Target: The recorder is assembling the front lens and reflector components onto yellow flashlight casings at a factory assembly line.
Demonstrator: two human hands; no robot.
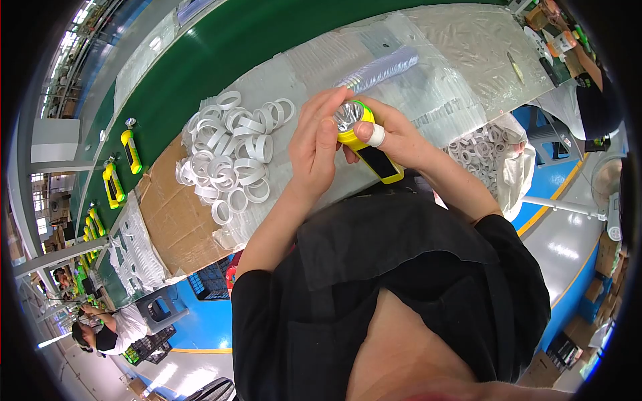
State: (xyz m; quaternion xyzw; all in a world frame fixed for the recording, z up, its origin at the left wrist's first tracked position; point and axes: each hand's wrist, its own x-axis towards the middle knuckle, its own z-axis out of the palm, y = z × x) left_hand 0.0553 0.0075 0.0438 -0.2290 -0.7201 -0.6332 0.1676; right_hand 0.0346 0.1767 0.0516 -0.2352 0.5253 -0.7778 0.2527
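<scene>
A yellow flashlight [378, 160] with a black side panel and a shiny reflector head is in front of my chest, its head pointing up and away from me. My right hand [391, 137] is wrapped round it just below the head, a white wrap on its thumb. From the other side my left hand [313, 140] presses thumb and fingers against the head's rim; its fingertips are partly hidden. Just beyond my hands lies a long stack of clear round discs [384, 69]. A heap of white rings [231, 150] sits left of my left hand.
A bag of white rings [478, 157] stands at right. Cardboard [177, 214] covers the table's left part. More yellow flashlights [112, 184] lie on the green belt [267, 37] at far left. A cutter [515, 67] lies far right. Co-workers [124, 331] sit at both sides.
</scene>
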